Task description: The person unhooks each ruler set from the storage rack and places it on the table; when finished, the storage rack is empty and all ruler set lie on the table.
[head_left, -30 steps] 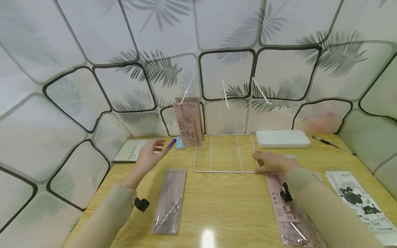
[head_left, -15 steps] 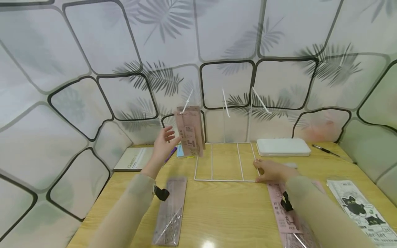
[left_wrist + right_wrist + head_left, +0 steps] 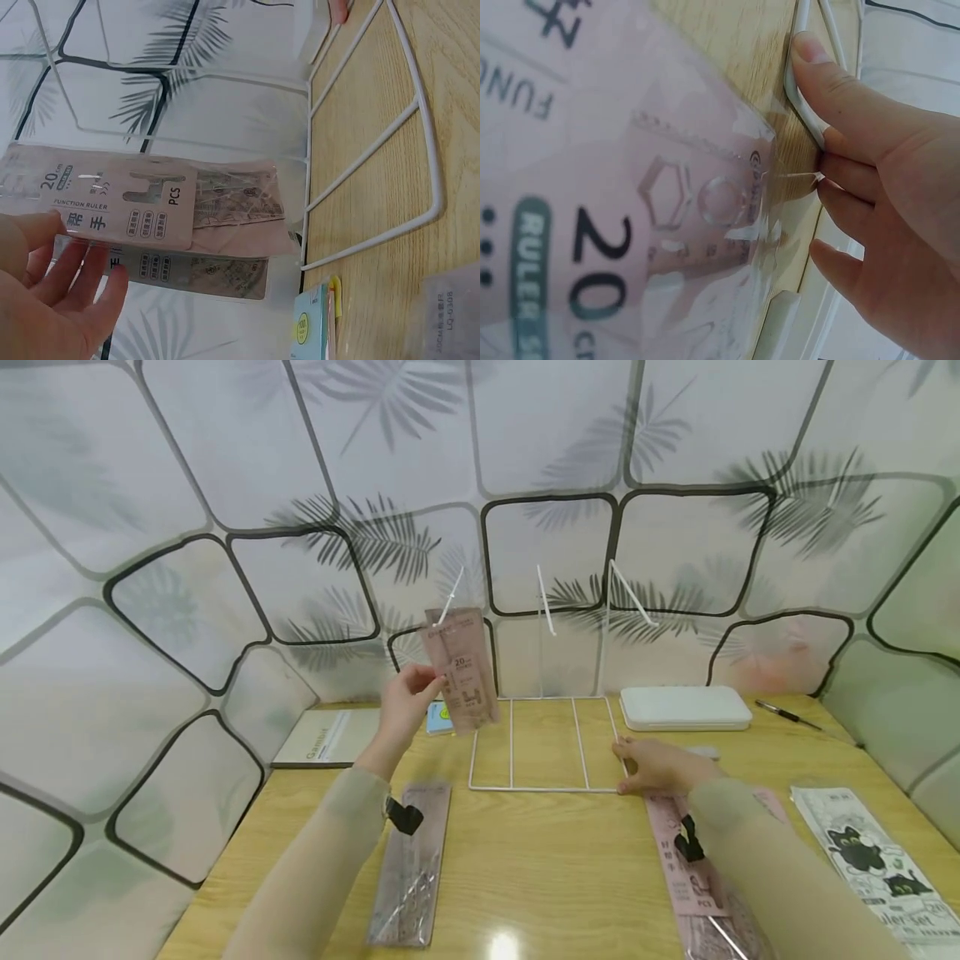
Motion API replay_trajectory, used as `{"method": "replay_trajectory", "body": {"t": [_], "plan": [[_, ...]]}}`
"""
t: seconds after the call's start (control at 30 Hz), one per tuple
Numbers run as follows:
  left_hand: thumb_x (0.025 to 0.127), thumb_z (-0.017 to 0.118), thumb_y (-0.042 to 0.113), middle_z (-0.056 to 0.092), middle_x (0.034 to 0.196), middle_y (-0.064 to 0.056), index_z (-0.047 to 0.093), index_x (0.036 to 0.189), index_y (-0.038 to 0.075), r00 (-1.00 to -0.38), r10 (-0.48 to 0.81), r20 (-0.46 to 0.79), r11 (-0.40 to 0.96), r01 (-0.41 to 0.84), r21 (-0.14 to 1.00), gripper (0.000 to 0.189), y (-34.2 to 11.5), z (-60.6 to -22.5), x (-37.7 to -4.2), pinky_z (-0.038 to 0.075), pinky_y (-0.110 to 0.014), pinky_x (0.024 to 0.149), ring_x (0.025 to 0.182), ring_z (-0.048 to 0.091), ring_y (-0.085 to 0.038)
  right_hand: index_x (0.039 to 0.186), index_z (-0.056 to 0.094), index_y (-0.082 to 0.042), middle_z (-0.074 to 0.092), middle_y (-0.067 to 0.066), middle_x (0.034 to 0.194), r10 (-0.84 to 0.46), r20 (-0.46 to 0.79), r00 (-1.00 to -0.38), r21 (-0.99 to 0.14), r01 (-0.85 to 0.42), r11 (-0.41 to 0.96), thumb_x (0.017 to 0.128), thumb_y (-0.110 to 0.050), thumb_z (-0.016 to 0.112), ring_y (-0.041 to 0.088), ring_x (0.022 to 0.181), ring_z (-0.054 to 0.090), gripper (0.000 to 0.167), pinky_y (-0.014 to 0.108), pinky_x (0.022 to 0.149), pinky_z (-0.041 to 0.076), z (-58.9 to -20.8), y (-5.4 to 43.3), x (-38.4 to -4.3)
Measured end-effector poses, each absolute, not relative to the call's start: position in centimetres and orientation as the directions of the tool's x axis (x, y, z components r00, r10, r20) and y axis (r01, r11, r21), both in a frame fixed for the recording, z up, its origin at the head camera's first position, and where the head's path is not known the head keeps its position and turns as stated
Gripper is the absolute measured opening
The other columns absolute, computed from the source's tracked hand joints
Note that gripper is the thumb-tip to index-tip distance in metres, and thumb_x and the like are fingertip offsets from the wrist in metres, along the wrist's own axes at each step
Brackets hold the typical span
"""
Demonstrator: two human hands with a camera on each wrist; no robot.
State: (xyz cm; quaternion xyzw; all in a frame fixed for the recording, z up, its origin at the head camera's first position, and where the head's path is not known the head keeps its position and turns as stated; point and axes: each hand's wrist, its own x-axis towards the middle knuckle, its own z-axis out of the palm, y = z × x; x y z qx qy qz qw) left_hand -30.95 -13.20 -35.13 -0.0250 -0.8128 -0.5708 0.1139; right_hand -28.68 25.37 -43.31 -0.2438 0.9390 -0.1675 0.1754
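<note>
My left hand point(image 3: 407, 706) pinches the left edge of a pink ruler set pack point(image 3: 465, 668) that hangs from the left hook of a white wire display rack point(image 3: 543, 790). In the left wrist view the thumb lies on the front pack point(image 3: 112, 202), and the fingers reach between it and a second pack point(image 3: 225, 279) behind. The pack tilts, its lower end swung right. My right hand point(image 3: 660, 764) grips the right side bar of the rack's base; the right wrist view shows its thumb point(image 3: 832, 71) over the wire. The other two hooks hang bare.
Pink ruler packs lie on the table at left point(image 3: 411, 868) and under the right forearm point(image 3: 686, 860). A cat-print ruler set point(image 3: 862, 860) is far right. Behind stand a white case point(image 3: 685, 707), a pen point(image 3: 783, 712), a book point(image 3: 330, 735) and a small blue pack point(image 3: 438, 718).
My left hand has moved right from near the purple marker to the hanging pack and taken its edge, and the pack has tilted. The right hand stays on the rack.
</note>
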Motion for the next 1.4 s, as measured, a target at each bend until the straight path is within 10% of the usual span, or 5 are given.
{"method": "replay_trajectory", "body": {"t": [0.27, 0.93, 1.4], "plan": [[0.099, 0.059, 0.007, 0.067, 0.118, -0.026, 0.062, 0.120, -0.005, -0.985, -0.053, 0.165, 0.199, 0.152, 0.968, 0.024, -13.1, -35.2, -30.7, 0.059, -0.035, 0.091, 0.097, 0.067, -0.016, 0.148, 0.035, 0.011, 0.024, 0.035, 0.155, -0.515, -0.251, -0.819, -0.421, -0.387, 0.820, 0.087, -0.037, 0.074, 0.052, 0.144, 0.023, 0.087, 0.062, 0.117, 0.023, -43.7, 25.5, -29.2], [0.099, 0.060, 0.009, 0.068, 0.121, -0.024, 0.063, 0.127, -0.005, -0.994, -0.039, 0.098, 0.202, 0.088, 0.975, 0.032, -15.1, -33.9, -27.8, 0.060, -0.021, 0.076, 0.083, 0.067, -0.005, 0.146, 0.034, 0.013, 0.026, 0.037, 0.153, -0.527, -0.242, -0.814, -0.424, -0.400, 0.812, 0.087, -0.034, 0.074, 0.053, 0.143, 0.024, 0.086, 0.062, 0.117, 0.023, -43.8, 25.6, -29.0], [0.101, 0.055, 0.011, 0.073, 0.092, 0.011, 0.056, 0.130, -0.010, -0.992, 0.128, 0.020, 0.215, 0.048, 0.975, 0.036, -18.3, -31.0, -24.4, 0.060, -0.025, 0.082, 0.088, 0.067, -0.004, 0.146, 0.036, 0.013, 0.028, 0.038, 0.152, -0.535, -0.228, -0.814, -0.408, -0.419, 0.811, 0.088, -0.034, 0.074, 0.054, 0.142, 0.026, 0.084, 0.062, 0.117, 0.024, -43.7, 25.7, -28.9]]}}
